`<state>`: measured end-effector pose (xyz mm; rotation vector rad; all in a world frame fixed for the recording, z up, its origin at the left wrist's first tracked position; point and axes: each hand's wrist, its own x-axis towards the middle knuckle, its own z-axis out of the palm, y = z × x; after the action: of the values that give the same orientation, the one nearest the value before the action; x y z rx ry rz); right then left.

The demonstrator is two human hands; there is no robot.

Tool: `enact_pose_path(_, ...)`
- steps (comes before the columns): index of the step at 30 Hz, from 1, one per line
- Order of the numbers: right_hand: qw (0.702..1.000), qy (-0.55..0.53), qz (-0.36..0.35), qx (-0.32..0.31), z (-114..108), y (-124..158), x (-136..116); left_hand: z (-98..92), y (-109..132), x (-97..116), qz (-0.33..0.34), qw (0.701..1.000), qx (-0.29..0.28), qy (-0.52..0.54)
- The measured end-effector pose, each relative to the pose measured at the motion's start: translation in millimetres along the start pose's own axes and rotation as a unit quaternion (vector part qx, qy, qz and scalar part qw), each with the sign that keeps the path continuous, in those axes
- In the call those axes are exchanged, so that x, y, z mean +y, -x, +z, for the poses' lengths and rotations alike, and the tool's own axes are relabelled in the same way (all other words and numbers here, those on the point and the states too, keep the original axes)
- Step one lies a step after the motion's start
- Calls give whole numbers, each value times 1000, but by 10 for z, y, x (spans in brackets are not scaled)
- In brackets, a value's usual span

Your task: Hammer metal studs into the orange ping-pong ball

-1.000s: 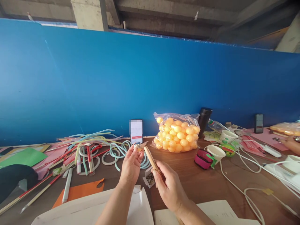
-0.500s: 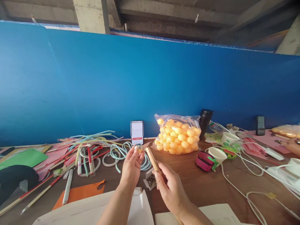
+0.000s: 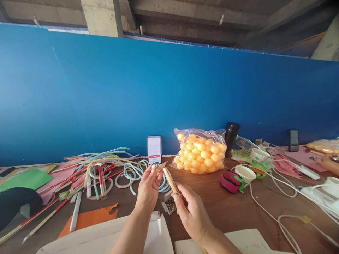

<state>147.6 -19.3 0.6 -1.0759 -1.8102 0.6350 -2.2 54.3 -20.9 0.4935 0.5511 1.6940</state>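
My left hand is closed, its fingertips pinching a small yellowish ball with a shiny, silvery, studded top. In my right hand is a wooden-handled hammer, gripped along its pale handle. Its small pointed head is up beside the ball; whether the two touch I cannot tell. Below, between my hands, sits an open little box of small metal tacks. The ball's underside is hidden by my fingers.
A clear bag of orange balls stands against the blue partition. A phone leans behind my hands. Tubes and sticks lie left; cups and cables right. A co-worker's hand shows far right.
The hammer head and my right hand have shifted very slightly left, toward the ball. My left hand keeps its pinch on the ball.
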Motion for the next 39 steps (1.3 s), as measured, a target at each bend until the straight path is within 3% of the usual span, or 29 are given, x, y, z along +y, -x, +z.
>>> enact_pose_path(34, 999, -3, -17, 30, -9, 1, -18, 6, -1, 5, -7, 1000, 7, -1)
enact_pose_path(39, 999, -20, 15, 41, -16, 23, 31, 15, 14, 30, -33, 999, 3, 32)
